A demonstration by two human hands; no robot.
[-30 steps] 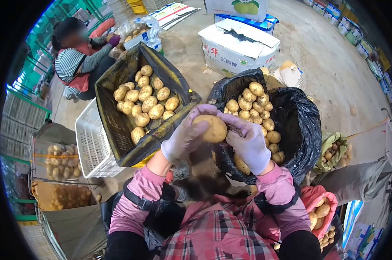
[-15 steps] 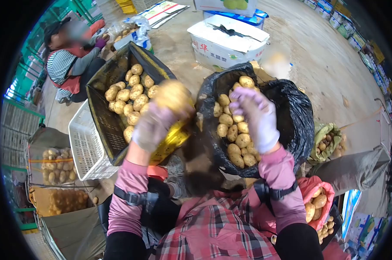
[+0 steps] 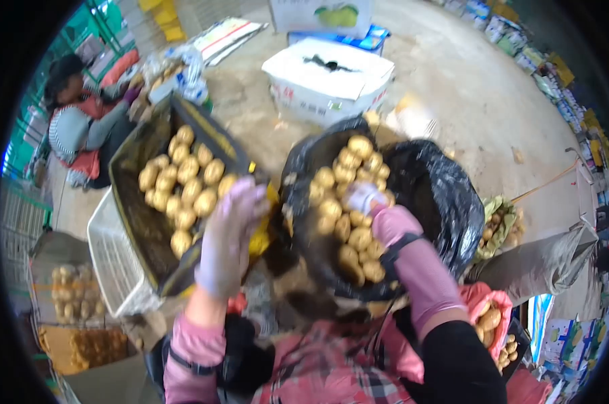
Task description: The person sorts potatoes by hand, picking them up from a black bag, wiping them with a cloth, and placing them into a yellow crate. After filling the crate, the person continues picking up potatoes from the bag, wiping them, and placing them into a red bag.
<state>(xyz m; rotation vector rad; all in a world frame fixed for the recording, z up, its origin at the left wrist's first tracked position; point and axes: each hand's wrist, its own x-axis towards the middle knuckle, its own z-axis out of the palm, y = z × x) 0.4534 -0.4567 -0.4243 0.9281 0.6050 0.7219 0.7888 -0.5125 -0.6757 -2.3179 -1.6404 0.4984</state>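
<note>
My left hand (image 3: pixel 230 236), in a pale purple glove, is raised beside the right edge of a black-and-yellow lined crate (image 3: pixel 133 222) that holds several potatoes (image 3: pixel 188 168). Its fingers are blurred, and I cannot make out anything in them. My right hand (image 3: pixel 365 198), gloved too, reaches down among the potatoes (image 3: pixel 360 237) in a basket lined with a black plastic bag (image 3: pixel 446 202). Its fingertips are hidden there, so whether it holds a potato cannot be seen.
A white box (image 3: pixel 328 77) stands beyond the basket. A white crate (image 3: pixel 119 256) is at the left, near a crouching person (image 3: pixel 82 128). Potatoes fill a red bag (image 3: pixel 496 296) at lower right and a green sack (image 3: pixel 503 225) at right.
The potato in my left hand is no longer seen there. My right hand has gone down into the potatoes in the black-lined basket. The view has shifted.
</note>
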